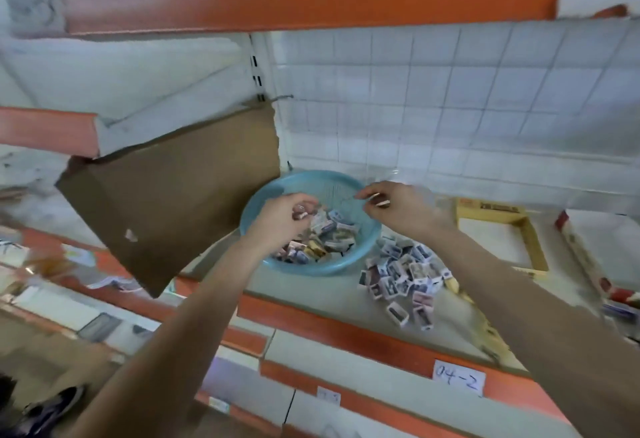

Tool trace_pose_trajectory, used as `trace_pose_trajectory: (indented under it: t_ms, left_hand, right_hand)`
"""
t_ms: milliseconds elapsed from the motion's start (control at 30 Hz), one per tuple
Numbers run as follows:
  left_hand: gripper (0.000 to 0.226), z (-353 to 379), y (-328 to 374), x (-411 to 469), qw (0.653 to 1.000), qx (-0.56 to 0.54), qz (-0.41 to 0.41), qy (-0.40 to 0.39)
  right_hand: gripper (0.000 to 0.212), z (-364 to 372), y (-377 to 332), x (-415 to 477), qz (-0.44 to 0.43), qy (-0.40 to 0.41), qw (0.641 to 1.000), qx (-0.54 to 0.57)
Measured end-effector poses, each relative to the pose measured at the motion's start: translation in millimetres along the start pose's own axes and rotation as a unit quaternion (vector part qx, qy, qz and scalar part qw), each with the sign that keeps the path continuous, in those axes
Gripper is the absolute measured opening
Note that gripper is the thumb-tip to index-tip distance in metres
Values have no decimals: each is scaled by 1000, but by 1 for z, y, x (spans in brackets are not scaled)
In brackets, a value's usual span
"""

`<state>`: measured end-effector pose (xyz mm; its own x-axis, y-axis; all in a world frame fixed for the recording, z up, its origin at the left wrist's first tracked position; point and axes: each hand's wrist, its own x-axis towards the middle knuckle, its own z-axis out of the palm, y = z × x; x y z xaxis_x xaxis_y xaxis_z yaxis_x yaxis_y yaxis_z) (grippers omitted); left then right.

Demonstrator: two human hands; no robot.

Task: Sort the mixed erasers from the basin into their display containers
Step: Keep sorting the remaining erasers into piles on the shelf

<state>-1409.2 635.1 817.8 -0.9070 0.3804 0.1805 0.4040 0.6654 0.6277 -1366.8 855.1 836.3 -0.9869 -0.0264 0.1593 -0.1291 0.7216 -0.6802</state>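
A light blue basin (349,262) stands on the grey shelf and holds several mixed wrapped erasers (327,235). My left hand (282,217) hovers over the basin's left part with its fingers curled round a small eraser (300,210). My right hand (398,207) is above the basin's right rim and pinches a small pale eraser (381,202) between thumb and fingers. A heap of white-wrapped erasers (403,275) lies on the shelf just right of the basin. A yellow cardboard display box (535,247) with a white bottom sits further right.
A brown cardboard sheet (166,202) leans at the left, touching the basin's rim. A red and white box (581,257) lies at the far right. An orange shelf edge with the label "04-2" (459,377) runs below. White tiles form the back wall.
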Motion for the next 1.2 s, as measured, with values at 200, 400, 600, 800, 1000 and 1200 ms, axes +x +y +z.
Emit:
trace_pose_trajectory:
  t_ms: [200, 400, 600, 800, 1000, 1200]
  left_hand:
    - [35, -15, -41, 23, 997, 42, -8, -63]
    - [48, -6, -48, 63, 980, 113, -9, -165]
    - [36, 19, -48, 83, 927, 304, 27, -219]
    - [29, 24, -58, 84, 941, 277, 70, -181]
    - [15, 16, -45, 82, 964, 198, 102, -143]
    - [22, 8, -2, 92, 980, 70, 148, -118]
  right_hand:
    - [30, 30, -10, 32, -12, -98, 987, -123]
    - [36, 51, -12, 53, 5, -167, 947, -275]
    - [16, 64, -10, 53, 38, -156, 918, -363]
    - [13, 71, -5, 58, 52, -140, 916, -372]
    - [13, 53, -12, 55, 79, -114, 977, -163]
    - [11, 2, 1, 23, 116, 12, 993, 28]
